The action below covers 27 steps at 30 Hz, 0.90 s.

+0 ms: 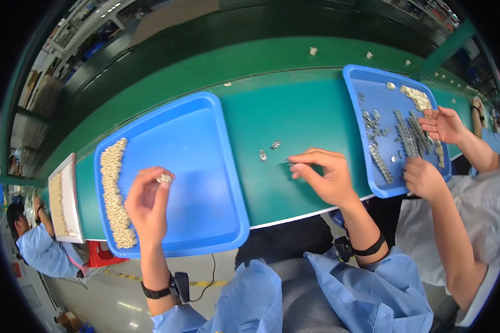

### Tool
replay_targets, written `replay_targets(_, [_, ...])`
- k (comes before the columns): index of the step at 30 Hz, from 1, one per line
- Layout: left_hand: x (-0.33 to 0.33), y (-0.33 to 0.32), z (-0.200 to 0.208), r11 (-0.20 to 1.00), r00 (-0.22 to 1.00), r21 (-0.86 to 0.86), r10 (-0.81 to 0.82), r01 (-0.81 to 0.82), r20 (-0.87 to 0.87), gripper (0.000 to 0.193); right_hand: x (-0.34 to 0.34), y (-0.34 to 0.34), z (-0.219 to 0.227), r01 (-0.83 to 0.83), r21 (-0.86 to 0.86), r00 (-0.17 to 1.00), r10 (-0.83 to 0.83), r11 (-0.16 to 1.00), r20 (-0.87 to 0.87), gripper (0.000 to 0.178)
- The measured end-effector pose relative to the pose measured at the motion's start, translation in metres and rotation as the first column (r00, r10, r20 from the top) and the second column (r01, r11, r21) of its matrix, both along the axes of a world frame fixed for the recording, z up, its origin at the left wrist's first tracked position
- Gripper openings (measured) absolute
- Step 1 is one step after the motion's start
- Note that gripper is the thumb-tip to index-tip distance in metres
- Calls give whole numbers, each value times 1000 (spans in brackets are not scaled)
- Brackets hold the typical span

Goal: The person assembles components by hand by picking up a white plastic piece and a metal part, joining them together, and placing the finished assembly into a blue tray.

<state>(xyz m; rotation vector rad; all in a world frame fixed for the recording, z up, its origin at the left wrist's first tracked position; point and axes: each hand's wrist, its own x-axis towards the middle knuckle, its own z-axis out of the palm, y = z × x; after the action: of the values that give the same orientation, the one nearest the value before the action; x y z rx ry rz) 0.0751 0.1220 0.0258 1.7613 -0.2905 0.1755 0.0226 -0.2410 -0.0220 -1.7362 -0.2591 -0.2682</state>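
Note:
My left hand [148,202] is over the left blue tray [191,130], pinching a small cream-coloured part [164,178] between thumb and fingertips. Along that tray's left side, small cream parts [112,188] lie packed in a long band. Over the green tabletop, my right hand [329,175] has its thumb and index finger closed on a tiny metal piece, whose exact shape I cannot make out. Two small clusters of metal pieces [263,156] lie on the tabletop just left of my right fingertips.
At the right, a co-worker's hands [443,125] work at another blue tray [353,105] holding metal pieces [408,136] and cream parts [416,98]. Several cream pieces [313,51] sit on the green strip behind. A white tray [74,216] stands at far left, near another person [41,252].

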Motion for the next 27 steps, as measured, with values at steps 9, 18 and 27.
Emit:
replay_targets(9, [-64, -86, 20, 840, 920, -442, -385, 314, -78, 34, -13, 38, 88, -302, 30, 890, 271, 953, 366, 19])
replay_targets(18, [-67, -96, 33, 849, 869, -226, -494, 477, -21, 26, -25, 33, 91, -263, -41, 882, 257, 964, 394, 18])
replay_targets(27, [-68, -101, 33, 869, 879, -193, -473, 455, -55, 27, -27, 32, 90, -221, -71, 893, 231, 973, 386, 17])
